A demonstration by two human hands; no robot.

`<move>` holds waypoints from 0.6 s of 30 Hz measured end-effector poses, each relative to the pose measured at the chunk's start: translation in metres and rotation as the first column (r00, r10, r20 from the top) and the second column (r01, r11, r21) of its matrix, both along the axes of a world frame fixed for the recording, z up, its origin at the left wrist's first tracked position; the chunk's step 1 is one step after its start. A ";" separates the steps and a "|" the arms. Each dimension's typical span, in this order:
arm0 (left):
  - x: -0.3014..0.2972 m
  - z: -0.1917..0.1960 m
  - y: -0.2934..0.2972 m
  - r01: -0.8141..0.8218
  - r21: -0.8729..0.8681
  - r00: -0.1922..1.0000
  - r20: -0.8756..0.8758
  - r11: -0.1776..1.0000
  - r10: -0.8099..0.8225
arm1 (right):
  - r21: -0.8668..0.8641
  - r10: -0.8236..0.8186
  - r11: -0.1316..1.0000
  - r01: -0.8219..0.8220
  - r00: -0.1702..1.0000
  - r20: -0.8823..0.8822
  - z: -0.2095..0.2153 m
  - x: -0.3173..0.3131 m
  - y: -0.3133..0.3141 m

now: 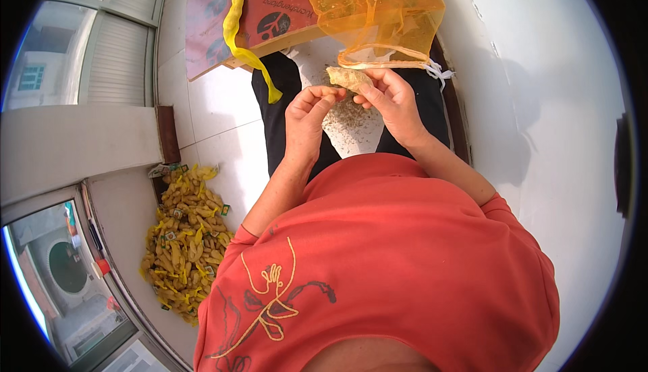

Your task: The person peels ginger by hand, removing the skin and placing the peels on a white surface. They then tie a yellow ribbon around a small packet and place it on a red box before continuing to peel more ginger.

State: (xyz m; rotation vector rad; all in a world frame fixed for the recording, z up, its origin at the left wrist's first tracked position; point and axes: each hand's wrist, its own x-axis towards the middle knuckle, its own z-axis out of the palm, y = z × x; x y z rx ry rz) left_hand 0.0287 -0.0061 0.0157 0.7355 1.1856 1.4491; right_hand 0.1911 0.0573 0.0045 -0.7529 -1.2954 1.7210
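My right hand [398,107] is closed round a pale tan, knobbly piece that looks like ginger root [346,78], thumb on its near end. The far end of the root points up and to the left. Just below and to the left of the root, my left hand [309,117] pinches thumb and forefinger together. Whatever lies in that pinch is too small to make out. Both hands are over my lap, between my dark trouser legs.
A red board table [283,11] stands ahead, carrying an orange mesh bag [378,8] and a yellow net sleeve [235,31] that hangs off its edge. Crumbs [351,117] litter the floor between my legs. Left sits a heap of filled yellow net bags [185,237]; right, a white wall [540,122].
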 end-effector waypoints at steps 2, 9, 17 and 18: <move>0.003 0.004 0.001 -0.010 -0.059 1.000 0.013 0.998 0.011 | 0.000 -0.001 1.000 0.001 1.000 0.003 0.000 0.000 0.000; -0.004 -0.003 0.004 -0.010 -0.056 0.966 0.259 0.998 0.025 | 0.171 -0.031 0.985 0.033 0.999 -0.011 -0.006 -0.004 -0.003; -0.004 -0.006 0.003 -0.053 0.001 0.989 0.140 0.999 0.053 | 0.238 -0.038 0.971 0.025 0.998 0.050 -0.001 -0.004 -0.005; -0.004 -0.005 0.003 -0.060 0.006 0.993 0.106 0.998 0.059 | 0.205 -0.030 0.978 0.026 0.999 0.017 -0.003 -0.004 -0.005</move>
